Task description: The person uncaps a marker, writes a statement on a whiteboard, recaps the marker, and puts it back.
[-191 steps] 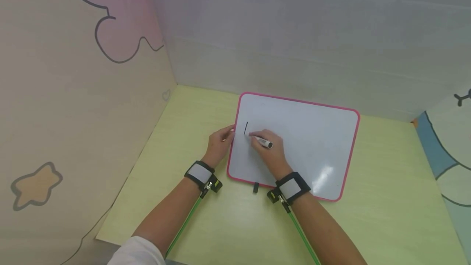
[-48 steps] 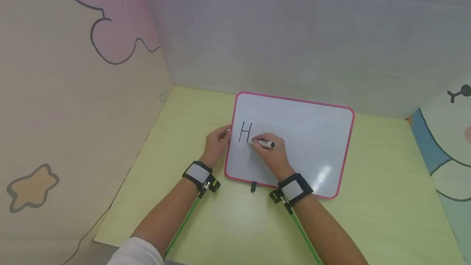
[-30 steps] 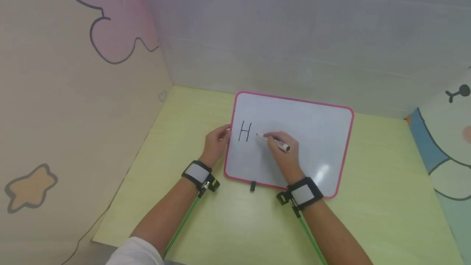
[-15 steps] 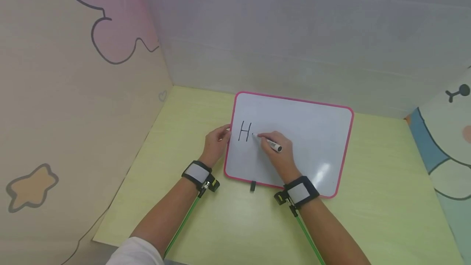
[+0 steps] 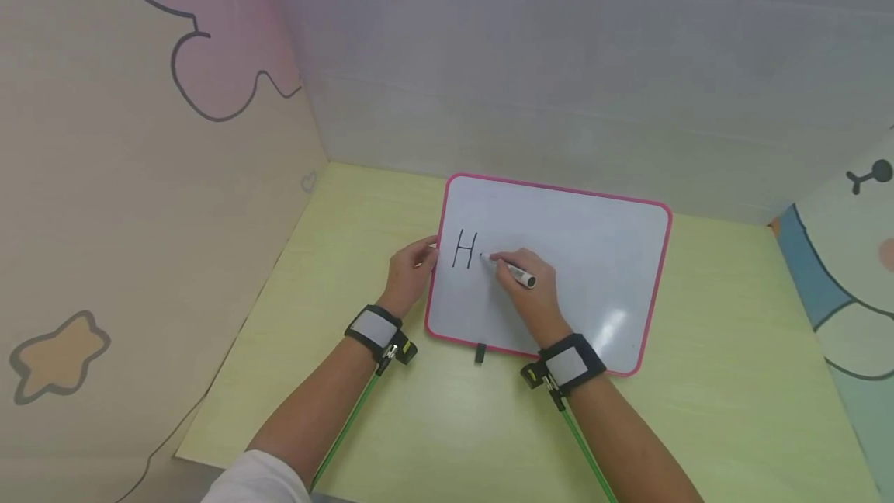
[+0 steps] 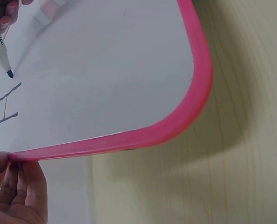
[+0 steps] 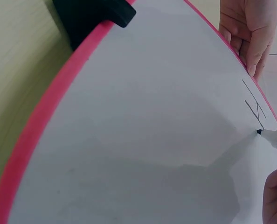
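A whiteboard [image 5: 594, 262] with a pink rim lies on the table, with a black letter H [image 5: 465, 248] at its left side. At the left rim, my left hand [image 5: 410, 274] pinches the board; in the left wrist view its thumb is above the pink edge and its fingers are underneath. My right hand [image 5: 532, 289] holds a white marker [image 5: 522, 276] in a writing grip, just right of the H. In the right wrist view the marker's dark tip [image 7: 259, 132] is at the board's surface beside the letter; whether it touches I cannot tell.
The pale yellow-green table [image 5: 754, 332] extends around the board. A small black piece [image 5: 480, 353] sits on the board's lower rim. A grey wall [image 5: 559, 84] rises behind, and a painted wall [image 5: 140, 216] stands on the left. A thin cable [image 5: 150, 460] hangs at the lower left.
Earliest, a single stroke was on the board; the H was then written. The right hand then lifted the marker from the letter's foot, moved right, and came slightly back left. The left hand stayed put.
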Demonstrator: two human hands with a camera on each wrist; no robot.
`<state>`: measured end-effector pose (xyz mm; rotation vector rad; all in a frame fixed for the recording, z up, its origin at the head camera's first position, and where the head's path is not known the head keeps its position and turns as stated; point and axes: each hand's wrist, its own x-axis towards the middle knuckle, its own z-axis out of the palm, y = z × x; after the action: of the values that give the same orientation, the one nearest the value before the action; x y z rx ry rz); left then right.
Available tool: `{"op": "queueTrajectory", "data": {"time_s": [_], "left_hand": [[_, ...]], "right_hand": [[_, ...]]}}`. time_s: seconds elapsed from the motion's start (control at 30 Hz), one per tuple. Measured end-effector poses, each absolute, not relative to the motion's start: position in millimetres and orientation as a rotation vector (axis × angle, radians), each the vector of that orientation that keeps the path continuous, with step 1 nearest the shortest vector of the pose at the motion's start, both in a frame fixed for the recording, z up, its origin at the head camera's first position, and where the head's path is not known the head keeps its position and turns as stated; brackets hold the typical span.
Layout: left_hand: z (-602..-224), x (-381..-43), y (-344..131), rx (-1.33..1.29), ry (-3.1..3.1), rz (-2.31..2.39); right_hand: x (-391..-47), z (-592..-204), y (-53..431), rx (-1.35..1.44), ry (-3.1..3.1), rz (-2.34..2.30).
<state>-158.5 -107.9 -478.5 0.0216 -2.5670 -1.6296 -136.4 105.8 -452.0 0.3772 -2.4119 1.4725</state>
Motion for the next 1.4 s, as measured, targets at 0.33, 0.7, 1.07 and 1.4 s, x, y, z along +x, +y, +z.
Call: {"op": "queueTrajectory", "data": {"time_s": [0.33,0.7,1.07,1.4], "left_hand": [[-478.2,-158.7,-107.3,0.029,-2.575,-1.627],[-478.2,-158.4,-107.9,0.012,-2.573,-1.595],[-478.2,-157.6,-107.5,0.021,-2.574,-1.596],[-478.1,-157.5,-107.9,0.010,-2.571,-1.599]], "right_hand": [[-135.8,-450.5,110.6,0.290,-2.400,1.432],[-136.9,-450.0,110.2,0.275,-2.389,1.415],[-138.1,-450.1,106.3,0.355,-2.397,1.373],[-139.2,-451.2,101.9,0.400,-2.413,1.359]]}}
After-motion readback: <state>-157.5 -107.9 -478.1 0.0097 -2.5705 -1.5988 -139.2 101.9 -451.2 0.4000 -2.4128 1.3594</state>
